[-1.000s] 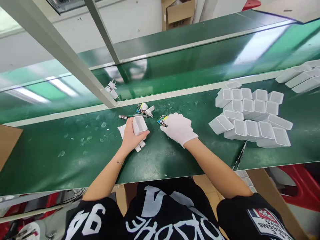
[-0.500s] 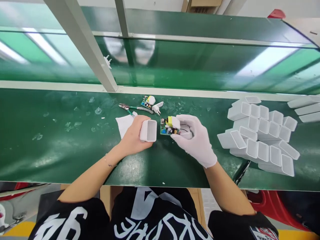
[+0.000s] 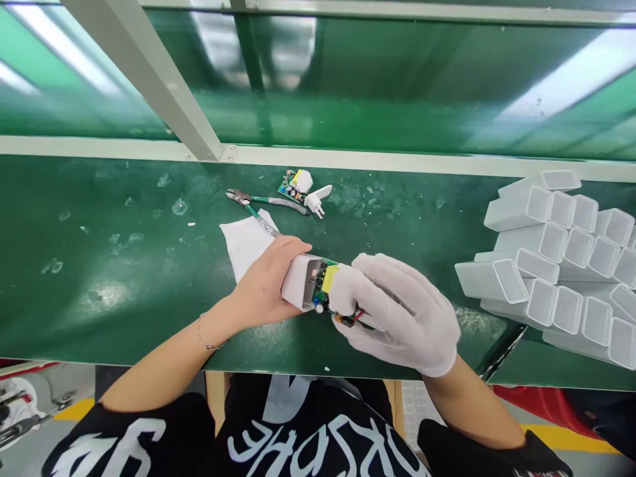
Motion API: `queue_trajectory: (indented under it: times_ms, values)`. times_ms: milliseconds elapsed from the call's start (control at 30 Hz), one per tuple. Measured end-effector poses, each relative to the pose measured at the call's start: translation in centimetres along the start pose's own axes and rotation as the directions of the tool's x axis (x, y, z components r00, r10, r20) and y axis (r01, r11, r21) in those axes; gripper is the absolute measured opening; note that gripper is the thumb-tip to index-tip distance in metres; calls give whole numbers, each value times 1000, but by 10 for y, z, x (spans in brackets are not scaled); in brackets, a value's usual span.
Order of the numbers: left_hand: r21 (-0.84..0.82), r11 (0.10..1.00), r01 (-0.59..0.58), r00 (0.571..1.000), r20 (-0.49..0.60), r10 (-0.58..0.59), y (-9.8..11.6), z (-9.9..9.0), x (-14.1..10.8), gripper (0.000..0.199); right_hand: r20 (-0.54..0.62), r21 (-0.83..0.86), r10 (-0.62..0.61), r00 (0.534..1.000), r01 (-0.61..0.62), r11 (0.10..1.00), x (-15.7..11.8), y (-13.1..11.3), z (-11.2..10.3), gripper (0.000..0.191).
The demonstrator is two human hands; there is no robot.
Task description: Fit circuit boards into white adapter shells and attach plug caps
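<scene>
My bare left hand (image 3: 268, 278) is wrapped round a white plastic housing (image 3: 298, 281), a rectangular sleeve whose open end faces right. In a white glove, my right hand (image 3: 402, 311) grips a circuit board (image 3: 325, 285) carrying yellow, white and blue parts. The board's left edge is at the mouth of the housing; how far inside it reaches, I cannot tell. A red wire shows by the gloved fingers, which hide the board's right end. Beyond my hands lie a second circuit board (image 3: 289, 187) with a white plug (image 3: 316, 201) and green-handled cutting pliers (image 3: 263, 202).
A white cloth (image 3: 243, 242) lies partly under the pliers, beside my left hand. Several empty white housings (image 3: 554, 248) are stacked at the right. A metal post (image 3: 149, 79) rises at the back left from the bench's rear rail. The green bench (image 3: 124, 278) ends close to my body.
My right hand has brought the circuit board left to the housing's opening, its fingers now over the board. The housing has tilted slightly. The head view has shifted downward and closer.
</scene>
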State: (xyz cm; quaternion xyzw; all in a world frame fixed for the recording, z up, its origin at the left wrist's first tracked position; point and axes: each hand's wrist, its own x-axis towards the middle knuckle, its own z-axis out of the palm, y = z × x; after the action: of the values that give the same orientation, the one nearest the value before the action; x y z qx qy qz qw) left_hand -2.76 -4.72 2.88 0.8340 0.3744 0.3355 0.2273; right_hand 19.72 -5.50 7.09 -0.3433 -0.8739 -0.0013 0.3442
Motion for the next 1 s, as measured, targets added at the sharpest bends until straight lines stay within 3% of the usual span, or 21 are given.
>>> queue_trajectory:
  times_ms: [700, 1000]
  values:
    - [42, 999, -18, 1000, -16, 18, 2, 1, -1, 72, 46, 11, 8, 999, -8, 1000, -4, -2, 2, 25]
    - [29, 999, -28, 1000, -11, 28, 2, 1, 1, 61, 37, -5, -18, 999, 18, 1000, -3, 0, 1, 22]
